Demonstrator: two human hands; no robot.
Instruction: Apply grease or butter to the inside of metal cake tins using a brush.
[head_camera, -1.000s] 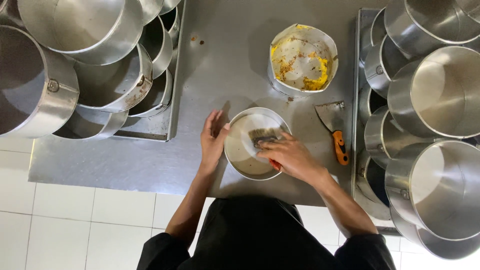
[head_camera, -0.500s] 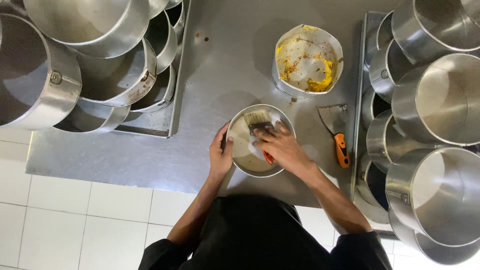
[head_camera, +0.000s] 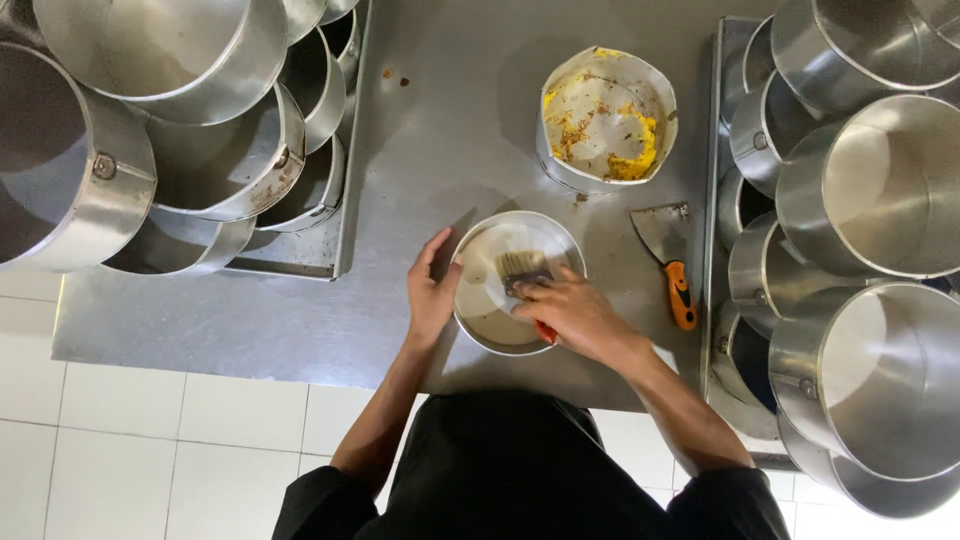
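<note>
Brush (head_camera: 522, 268) in right hand (head_camera: 575, 318), inside round pan (head_camera: 480, 310).

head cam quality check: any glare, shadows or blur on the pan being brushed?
Head view: sharp overall, no motion blur on the right hand or brush. Soft shadow falls left of the round pan onto the steel table. Bright sheen on the stacked pans at right; the left hand is evenly lit.

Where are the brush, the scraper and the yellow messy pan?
brush (head_camera: 521, 267), head view, on its bristles
scraper (head_camera: 661, 230), head view, on its metal blade
yellow messy pan (head_camera: 606, 116), head view, on its crumb-covered inside
</note>
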